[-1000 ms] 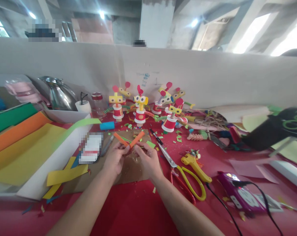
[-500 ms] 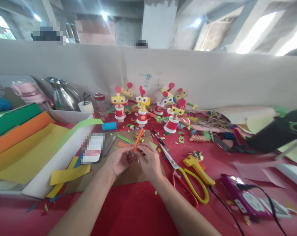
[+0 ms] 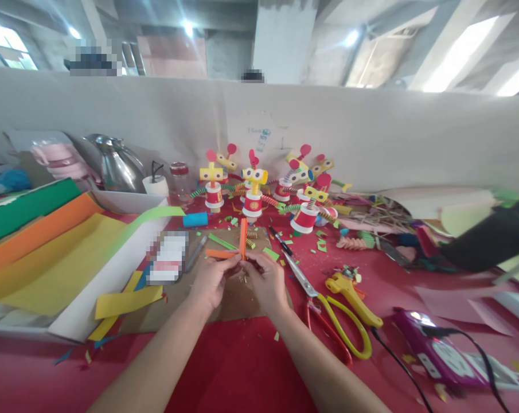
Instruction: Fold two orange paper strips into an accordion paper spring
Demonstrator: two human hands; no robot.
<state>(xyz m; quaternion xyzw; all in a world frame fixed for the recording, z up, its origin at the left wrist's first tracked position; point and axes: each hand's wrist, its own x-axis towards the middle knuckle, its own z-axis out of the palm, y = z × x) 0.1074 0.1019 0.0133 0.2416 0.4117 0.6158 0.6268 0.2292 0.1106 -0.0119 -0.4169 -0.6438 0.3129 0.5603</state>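
Between the fingertips of both my hands, two orange paper strips (image 3: 244, 236) meet at a corner, one standing up and the other running out to the left. My left hand (image 3: 211, 280) is closed in a pinch on that corner. My right hand (image 3: 266, 278) pinches the same spot from the other side. Beneath them lies a brown cardboard sheet (image 3: 237, 307). Just beyond the fingers, a small folded paper spring (image 3: 251, 235) and a green paper strip (image 3: 221, 241) rest on it.
Paper-cup figures (image 3: 253, 201) with spring arms stand behind. To the right are scissors (image 3: 300, 274), a yellow glue gun (image 3: 349, 289) with a cord and a purple device (image 3: 435, 347). A phone (image 3: 168, 258) and a white box (image 3: 108, 275) of coloured paper are at left.
The upright orange strip has gone from leaning right to nearly vertical, and more of the sideways strip shows. Both hands stay pinched together. The whole view has shifted slightly.
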